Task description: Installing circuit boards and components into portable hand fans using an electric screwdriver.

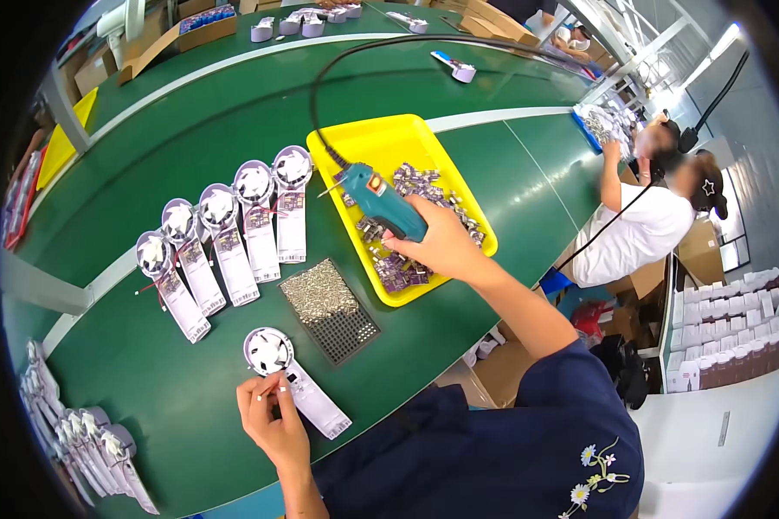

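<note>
1 white paddle-shaped casing (318, 405), round head (268, 349); left hand (274, 424) bunched at neck, grip unclear; right hand (446, 240) clasping teal screwdriver (388, 208).

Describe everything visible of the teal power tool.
The teal power tool has a rounded, plastic-looking body with a small label. At its upper-left end, a black cord joins through a ribbed sleeve, beside a thin metal piece. It slants over the yellow tray, its lower-right end gripped by the right hand. Whether it touches the tray is unclear.

L hand (273, 422) at white fan unit (310, 394), R hand (446, 240) w/ teal elec. screwdriver (388, 208) over yellow tray (376, 137)
</note>
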The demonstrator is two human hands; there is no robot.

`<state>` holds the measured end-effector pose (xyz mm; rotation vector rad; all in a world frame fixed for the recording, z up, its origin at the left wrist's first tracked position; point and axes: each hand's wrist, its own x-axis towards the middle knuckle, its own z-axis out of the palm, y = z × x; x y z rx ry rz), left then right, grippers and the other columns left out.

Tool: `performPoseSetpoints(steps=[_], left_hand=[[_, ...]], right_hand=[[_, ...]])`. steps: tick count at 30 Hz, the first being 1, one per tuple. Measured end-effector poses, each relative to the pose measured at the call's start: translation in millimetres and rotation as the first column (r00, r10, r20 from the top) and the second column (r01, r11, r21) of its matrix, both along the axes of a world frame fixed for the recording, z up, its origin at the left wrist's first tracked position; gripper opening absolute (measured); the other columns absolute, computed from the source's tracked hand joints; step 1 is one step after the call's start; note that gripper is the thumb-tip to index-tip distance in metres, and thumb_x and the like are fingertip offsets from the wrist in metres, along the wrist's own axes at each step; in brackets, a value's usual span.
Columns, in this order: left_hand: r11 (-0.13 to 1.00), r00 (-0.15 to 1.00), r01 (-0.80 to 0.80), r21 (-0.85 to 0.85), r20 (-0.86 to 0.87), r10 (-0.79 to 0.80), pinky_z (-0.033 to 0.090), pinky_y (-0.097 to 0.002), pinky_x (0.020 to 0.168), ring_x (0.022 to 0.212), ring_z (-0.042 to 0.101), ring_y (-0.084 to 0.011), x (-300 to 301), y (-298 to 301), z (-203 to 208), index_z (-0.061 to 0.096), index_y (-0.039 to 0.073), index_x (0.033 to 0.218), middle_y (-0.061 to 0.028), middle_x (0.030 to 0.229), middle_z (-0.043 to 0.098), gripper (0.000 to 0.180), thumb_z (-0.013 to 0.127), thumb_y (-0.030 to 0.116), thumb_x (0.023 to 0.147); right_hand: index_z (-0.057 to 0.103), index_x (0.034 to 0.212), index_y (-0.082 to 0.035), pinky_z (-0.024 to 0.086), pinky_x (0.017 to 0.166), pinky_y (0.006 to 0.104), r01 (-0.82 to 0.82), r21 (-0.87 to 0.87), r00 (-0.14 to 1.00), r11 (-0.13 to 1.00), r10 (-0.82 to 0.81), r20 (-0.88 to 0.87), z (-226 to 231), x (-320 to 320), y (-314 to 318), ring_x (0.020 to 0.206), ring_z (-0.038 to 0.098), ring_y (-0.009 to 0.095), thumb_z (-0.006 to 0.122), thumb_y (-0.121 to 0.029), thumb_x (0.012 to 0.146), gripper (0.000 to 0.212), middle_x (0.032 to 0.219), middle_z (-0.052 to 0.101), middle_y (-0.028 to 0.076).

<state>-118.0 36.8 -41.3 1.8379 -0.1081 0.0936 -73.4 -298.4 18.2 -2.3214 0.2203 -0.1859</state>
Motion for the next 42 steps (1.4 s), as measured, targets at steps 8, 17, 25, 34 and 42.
performPoseSetpoints(steps=[8,17,25,34,42], left_hand=[[0.997,0.993,-0.056,-0.054,-0.111,0.050,0.054,-0.0230,0.067,0.087,0.063,-0.0150,7,7,3,0.064,-0.004,0.095,-0.0097,0.105,0.057,0.008,0.066,-0.008,0.089],[0.959,0.974,-0.123,-0.256,-0.215,0.068,0.058,-0.0255,0.069,0.086,0.072,-0.0161,9,9,-4,0.058,-0.006,0.101,-0.0106,0.099,0.064,0.011,0.064,-0.009,0.091],[0.941,0.972,-0.097,-0.325,-0.235,0.019,0.059,-0.0272,0.068,0.088,0.073,-0.0192,8,17,-6,0.057,-0.005,0.100,-0.0118,0.101,0.063,0.011,0.063,-0.009,0.091],[0.960,0.970,-0.033,-0.277,-0.240,-0.036,0.055,-0.0230,0.069,0.089,0.068,-0.0103,11,21,-1,0.055,-0.005,0.103,-0.0082,0.095,0.065,0.011,0.059,-0.010,0.094],[0.962,0.960,-0.050,-0.268,-0.280,-0.028,0.059,-0.0282,0.065,0.089,0.074,-0.0228,11,23,-1,0.056,-0.005,0.103,-0.0134,0.100,0.062,0.015,0.061,-0.011,0.090]], right_hand=[[0.058,0.105,-0.005,0.047,0.056,0.0214,0.017,0.610,0.999,0.792,0.012,-0.043,9,-29,101,0.064,0.059,0.005,0.082,0.003,0.077,0.037,0.091,0.073,0.008],[0.059,0.110,0.000,0.056,0.080,0.0276,-0.258,0.274,0.932,0.927,0.313,-0.182,-13,-33,182,0.085,0.070,0.012,0.081,-0.002,0.081,0.036,0.092,0.074,0.006],[0.059,0.110,0.000,0.055,0.079,0.0269,-0.210,0.237,0.938,0.948,0.264,-0.223,-14,-37,195,0.087,0.072,0.012,0.082,-0.004,0.082,0.036,0.094,0.075,0.007],[0.060,0.109,-0.001,0.055,0.078,0.0287,-0.252,0.133,0.942,0.959,0.274,-0.194,-18,-36,194,0.087,0.072,0.014,0.084,-0.007,0.081,0.038,0.094,0.074,0.009],[0.060,0.110,-0.003,0.055,0.072,0.0317,-0.295,0.083,0.928,0.952,0.306,-0.211,-19,-36,193,0.083,0.074,0.020,0.085,-0.012,0.079,0.041,0.092,0.073,0.012]])
